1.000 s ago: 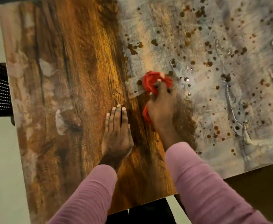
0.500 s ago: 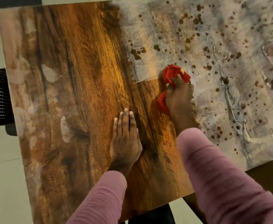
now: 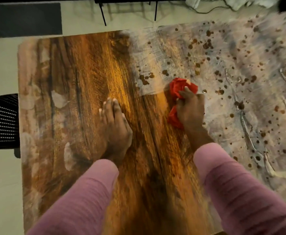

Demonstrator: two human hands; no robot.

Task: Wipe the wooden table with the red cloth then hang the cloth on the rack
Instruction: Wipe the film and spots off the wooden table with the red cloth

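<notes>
1. Red cloth (image 3: 177, 87) sits bunched into a wad on the wooden table (image 3: 91, 68), right of the middle. It lies just where the bare brown grain meets a pale, smeared film (image 3: 223, 102).
2. The right hand (image 3: 190, 111) grips the cloth, its fingers curled over the wad and pressing it onto the tabletop. Red folds stick out beyond the fingertips and again at the thumb side, near the wrist.
3. The left hand (image 3: 116, 126) lies flat on the bare wood to the left of the cloth, not touching it. Its fingers are straight, close together and pointing away from the person, and it holds nothing.
4. The film covers the right part of the table, dotted with brown spots (image 3: 207, 45) and crossed by shiny wet streaks (image 3: 245, 126). The left part shows clean grain, with a few pale patches along its left edge.
5. Both forearms are in pink ribbed sleeves, the left sleeve (image 3: 81, 200) and the right sleeve (image 3: 237, 192), which reach in from the near edge.
6. On the floor around the table, a black perforated chair (image 3: 2, 121) stands at the left edge. A dark mat (image 3: 27, 19) lies beyond the far left corner, and two thin black legs (image 3: 103, 14) stand beyond the far edge. White fabric (image 3: 232, 2) with a cable lies at the top right.
</notes>
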